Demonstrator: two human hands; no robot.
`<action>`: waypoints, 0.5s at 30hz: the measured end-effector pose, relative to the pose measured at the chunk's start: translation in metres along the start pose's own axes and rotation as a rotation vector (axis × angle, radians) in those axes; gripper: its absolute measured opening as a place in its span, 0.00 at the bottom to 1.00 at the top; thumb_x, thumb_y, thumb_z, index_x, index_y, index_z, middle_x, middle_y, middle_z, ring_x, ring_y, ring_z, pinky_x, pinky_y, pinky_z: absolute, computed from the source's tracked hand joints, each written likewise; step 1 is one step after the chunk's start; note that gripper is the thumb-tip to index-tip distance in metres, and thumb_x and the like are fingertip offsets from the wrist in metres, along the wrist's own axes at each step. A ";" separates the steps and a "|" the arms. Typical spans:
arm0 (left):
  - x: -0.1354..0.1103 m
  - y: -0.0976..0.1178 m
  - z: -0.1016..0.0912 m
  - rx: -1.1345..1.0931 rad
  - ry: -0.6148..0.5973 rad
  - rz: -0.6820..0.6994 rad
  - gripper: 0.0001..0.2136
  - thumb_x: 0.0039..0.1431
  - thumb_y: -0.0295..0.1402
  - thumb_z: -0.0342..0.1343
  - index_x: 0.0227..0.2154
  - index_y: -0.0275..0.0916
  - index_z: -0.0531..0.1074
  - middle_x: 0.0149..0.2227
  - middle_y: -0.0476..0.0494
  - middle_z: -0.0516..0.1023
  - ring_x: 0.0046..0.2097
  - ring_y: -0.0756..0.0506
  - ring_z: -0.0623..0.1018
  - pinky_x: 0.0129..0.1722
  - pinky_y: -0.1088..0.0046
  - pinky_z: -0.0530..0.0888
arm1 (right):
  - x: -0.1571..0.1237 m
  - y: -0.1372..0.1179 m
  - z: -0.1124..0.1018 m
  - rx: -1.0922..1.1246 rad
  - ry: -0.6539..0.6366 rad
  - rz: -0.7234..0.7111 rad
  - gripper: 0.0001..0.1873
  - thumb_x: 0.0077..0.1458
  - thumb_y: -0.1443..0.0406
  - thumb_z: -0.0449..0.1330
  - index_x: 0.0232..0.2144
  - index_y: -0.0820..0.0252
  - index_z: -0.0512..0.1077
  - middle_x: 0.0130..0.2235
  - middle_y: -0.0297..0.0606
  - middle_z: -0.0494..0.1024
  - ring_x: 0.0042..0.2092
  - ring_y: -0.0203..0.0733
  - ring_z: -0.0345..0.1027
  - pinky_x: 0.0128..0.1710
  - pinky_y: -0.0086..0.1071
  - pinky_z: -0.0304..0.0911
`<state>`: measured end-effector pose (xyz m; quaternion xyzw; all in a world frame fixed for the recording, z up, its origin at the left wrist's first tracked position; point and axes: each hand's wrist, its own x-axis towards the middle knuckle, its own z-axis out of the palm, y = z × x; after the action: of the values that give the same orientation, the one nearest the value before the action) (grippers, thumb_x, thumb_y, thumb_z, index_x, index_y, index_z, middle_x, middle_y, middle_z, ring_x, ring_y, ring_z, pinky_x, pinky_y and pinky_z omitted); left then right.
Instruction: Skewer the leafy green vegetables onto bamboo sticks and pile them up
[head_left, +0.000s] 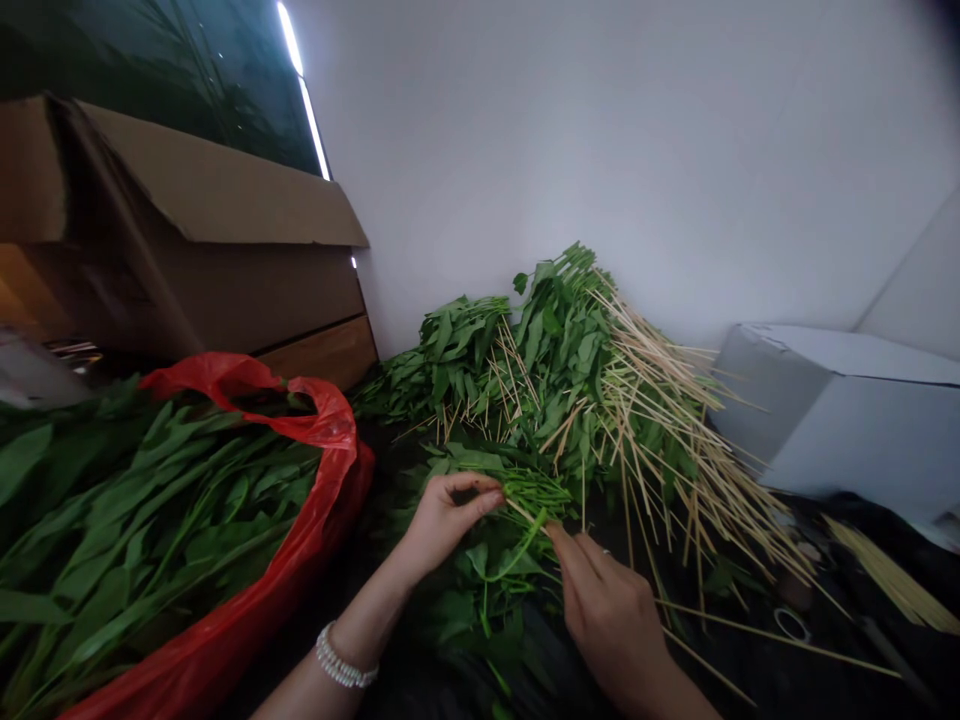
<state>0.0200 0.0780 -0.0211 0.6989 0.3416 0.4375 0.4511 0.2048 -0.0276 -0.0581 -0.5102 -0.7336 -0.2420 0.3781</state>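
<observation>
My left hand (448, 520), with a beaded bracelet at the wrist, pinches green stems at the tip of a thin bamboo skewer (519, 509). My right hand (604, 595) is closed around the skewer's other part, close to a looped stem (538, 528). The skewer runs slantwise between both hands. Beneath and behind them lies a bunch of leafy greens (551, 488) with its cut stems showing. Beyond is a large pile of greens threaded on skewers (570, 340), the bare skewer ends (675, 430) fanning out to the right.
On the left stands a red plastic bag (334, 430) full of loose leafy greens (187, 500), with an open cardboard box (225, 290) behind it. A white box (847, 420), a roll of tape (791, 625) and spare skewers (892, 575) are at the right. A wall closes off the back.
</observation>
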 end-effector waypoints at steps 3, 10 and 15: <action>0.000 -0.005 0.000 -0.125 -0.078 -0.066 0.09 0.50 0.37 0.64 0.28 0.35 0.79 0.28 0.44 0.82 0.32 0.46 0.79 0.37 0.72 0.74 | -0.001 -0.001 0.000 0.019 0.032 -0.017 0.18 0.61 0.74 0.43 0.46 0.69 0.70 0.30 0.39 0.75 0.27 0.35 0.69 0.28 0.27 0.63; 0.000 -0.006 0.005 -0.184 -0.130 -0.094 0.09 0.49 0.37 0.65 0.27 0.34 0.78 0.27 0.44 0.81 0.30 0.47 0.78 0.36 0.73 0.74 | -0.001 -0.004 -0.001 0.021 0.020 -0.018 0.19 0.59 0.74 0.43 0.46 0.70 0.70 0.30 0.41 0.75 0.26 0.36 0.70 0.28 0.27 0.67; 0.000 0.000 0.007 -0.207 -0.142 -0.104 0.10 0.48 0.37 0.65 0.27 0.34 0.78 0.26 0.44 0.81 0.29 0.48 0.78 0.34 0.74 0.74 | -0.002 -0.005 0.002 0.027 0.006 -0.009 0.19 0.59 0.75 0.42 0.46 0.70 0.69 0.30 0.41 0.75 0.27 0.36 0.71 0.29 0.28 0.68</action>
<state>0.0260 0.0756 -0.0229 0.6591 0.2977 0.3959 0.5659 0.2000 -0.0294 -0.0604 -0.5011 -0.7378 -0.2354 0.3862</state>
